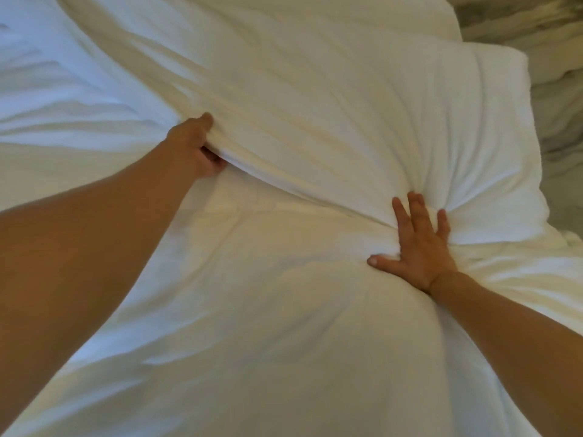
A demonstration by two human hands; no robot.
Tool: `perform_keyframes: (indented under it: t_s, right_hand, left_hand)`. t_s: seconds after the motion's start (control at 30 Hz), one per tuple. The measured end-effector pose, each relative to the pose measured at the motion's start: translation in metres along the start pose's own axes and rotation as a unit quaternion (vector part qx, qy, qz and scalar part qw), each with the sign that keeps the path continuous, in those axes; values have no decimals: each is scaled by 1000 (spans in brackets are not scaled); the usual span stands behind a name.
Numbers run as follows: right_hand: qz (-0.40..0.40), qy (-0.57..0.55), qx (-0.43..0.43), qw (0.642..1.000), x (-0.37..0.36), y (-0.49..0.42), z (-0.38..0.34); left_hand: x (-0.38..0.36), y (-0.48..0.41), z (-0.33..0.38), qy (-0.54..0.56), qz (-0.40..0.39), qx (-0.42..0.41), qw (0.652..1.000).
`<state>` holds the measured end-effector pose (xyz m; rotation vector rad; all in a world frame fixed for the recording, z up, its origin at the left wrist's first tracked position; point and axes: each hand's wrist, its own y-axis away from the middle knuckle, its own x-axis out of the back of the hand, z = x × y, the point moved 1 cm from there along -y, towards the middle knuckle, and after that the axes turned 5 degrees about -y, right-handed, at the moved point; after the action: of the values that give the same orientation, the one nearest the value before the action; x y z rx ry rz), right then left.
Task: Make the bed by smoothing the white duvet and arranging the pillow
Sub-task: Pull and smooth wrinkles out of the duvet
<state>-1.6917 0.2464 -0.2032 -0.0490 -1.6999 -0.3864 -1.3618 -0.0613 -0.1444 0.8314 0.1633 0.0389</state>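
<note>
No text, label, brand, number or sign can be read here. The plain white fabric duvet (284, 310) and the plump white fabric pillow (362, 105) lying on it show only bare cloth.

The duvet (268, 310) under me is plain white, and across its middle I see it warm to a soft cream cast. The pillow (362, 105) is the same plain white, its creases shaded a faint grey-beige. At my far left the bedding (47, 89) is white with a pale blue tint. Past the right edge, the surface (561, 89) carries a streaked grey-and-white pattern like marble, too blurred for me to read closer.
</note>
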Motion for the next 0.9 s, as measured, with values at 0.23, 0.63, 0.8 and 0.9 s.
perform_keyframes:
  t_s: [0.23, 0.63, 0.8, 0.9]
  right_hand:
    - [7, -23, 4, 1000, 5, 7, -2]
    - [-12, -68, -9, 998, 24, 25, -5]
    - [30, -160, -18, 986, 19, 69, -87]
    - [79, -163, -1, 983, 17, 71, -154]
  left_hand:
    - [33, 68, -24, 115, 17, -82, 990]
    - [73, 81, -97, 80, 73, 2, 994]
    - [73, 93, -104, 87, 77, -16, 993]
    - [75, 88, -105, 90, 65, -25, 994]
